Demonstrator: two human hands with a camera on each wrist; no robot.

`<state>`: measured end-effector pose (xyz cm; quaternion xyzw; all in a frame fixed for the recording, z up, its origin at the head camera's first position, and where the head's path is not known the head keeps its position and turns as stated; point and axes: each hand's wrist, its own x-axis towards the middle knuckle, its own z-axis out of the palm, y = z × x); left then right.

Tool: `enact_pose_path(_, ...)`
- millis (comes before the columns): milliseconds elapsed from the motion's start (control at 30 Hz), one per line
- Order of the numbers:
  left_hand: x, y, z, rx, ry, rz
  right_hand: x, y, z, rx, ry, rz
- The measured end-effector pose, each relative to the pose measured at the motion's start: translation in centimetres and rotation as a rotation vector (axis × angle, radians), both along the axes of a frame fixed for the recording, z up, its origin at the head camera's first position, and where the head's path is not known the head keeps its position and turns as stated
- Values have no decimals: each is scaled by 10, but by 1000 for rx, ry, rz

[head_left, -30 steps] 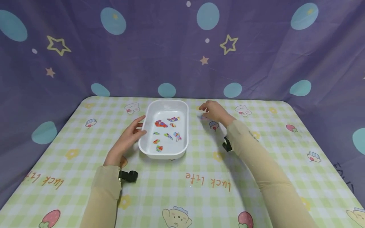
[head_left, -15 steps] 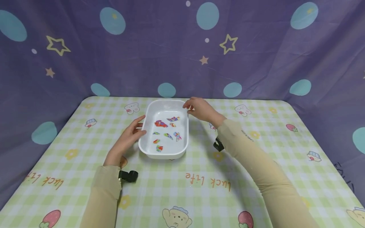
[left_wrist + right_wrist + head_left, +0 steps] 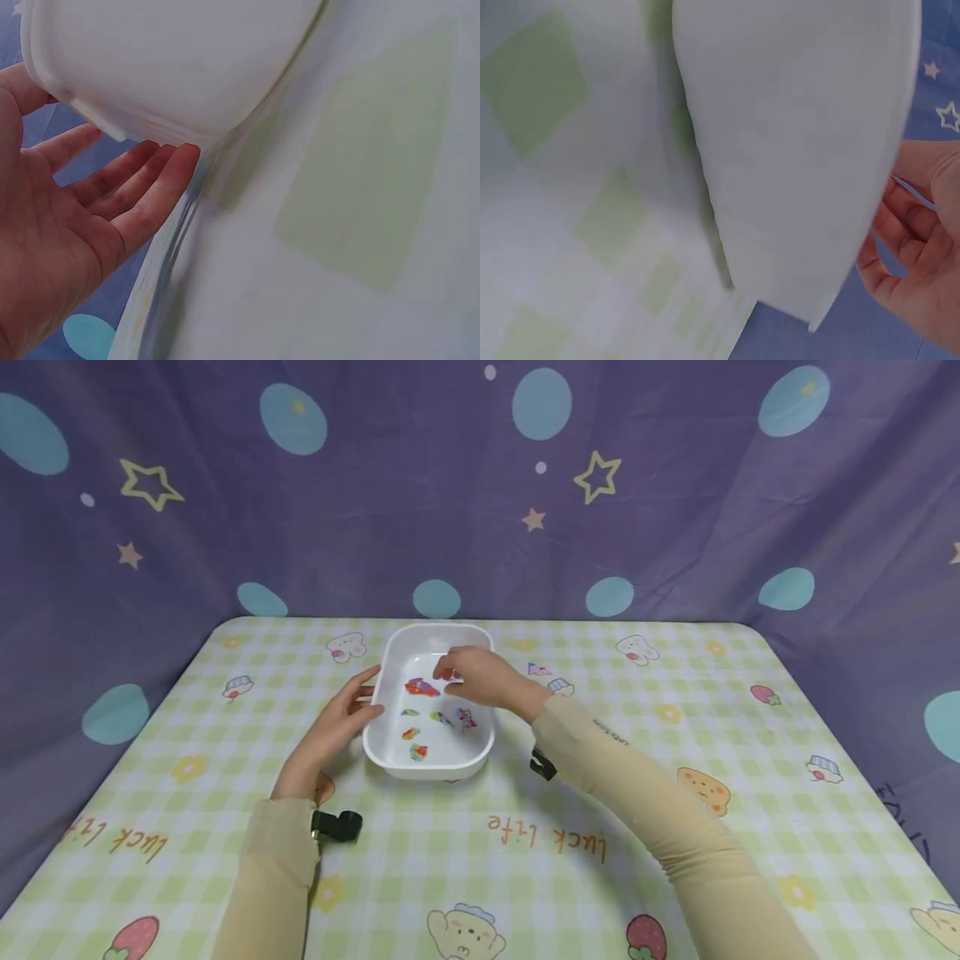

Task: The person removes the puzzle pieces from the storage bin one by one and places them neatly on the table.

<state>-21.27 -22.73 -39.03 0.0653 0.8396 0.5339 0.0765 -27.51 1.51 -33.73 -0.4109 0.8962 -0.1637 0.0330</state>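
Observation:
A white rectangular tray (image 3: 429,772) stands on the table with several small, brightly coloured flat pieces on its floor, among them a larger red one (image 3: 422,687). My left hand (image 3: 337,718) rests against the tray's left side, thumb at the rim; the left wrist view shows its loosely extended fingers (image 3: 161,191) touching the outer wall. Over the tray's right half hovers my right hand (image 3: 483,677), thumb and forefinger apart, just above a piece they partly cover. In the right wrist view, the tray wall hides the right fingertips.
One pink and purple piece (image 3: 538,669) lies on the table, right of the tray. The checked tablecloth (image 3: 420,860) carries printed cartoon figures and lettering. Behind the table's far edge hangs a purple curtain (image 3: 420,485).
My right hand has moved left from the table beside the tray, past the rim, to above the tray's inside. The piece on the table now shows uncovered. The left hand stays put.

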Motion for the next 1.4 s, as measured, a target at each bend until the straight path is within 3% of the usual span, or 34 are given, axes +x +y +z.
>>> enact_pose_path(300, 1, -1, 0, 3, 13, -2, 10, -18, -4, 149, -32, -24)
enact_pose_path(900, 2, 0, 0, 17, 12, -9, 9, -31, -27, 350, -37, -100)
enact_pose_path(1167, 2, 1, 0, 8, 9, 3, 9, -35, -29, 385, -69, -119)
enact_pose_path(1400, 1, 1, 0, 0, -1, 11, 11, -37, -29, 349, -101, -115)
